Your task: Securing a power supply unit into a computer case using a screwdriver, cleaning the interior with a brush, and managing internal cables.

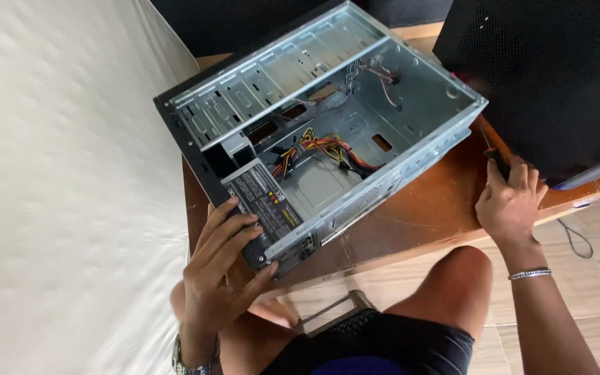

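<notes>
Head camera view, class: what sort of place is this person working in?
Probably a home workspace rather than a workshop: an opened computer case lies on a small wooden table, beside a white wall and a tiled floor.

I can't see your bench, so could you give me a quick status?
Left hand gripping open computer case at power supply. Right hand on screwdriver. Black panel close right.

The screwdriver [496, 154] is mostly buried under the right hand [508, 205], and the black mesh case [550, 76] beside it runs off frame.
</notes>
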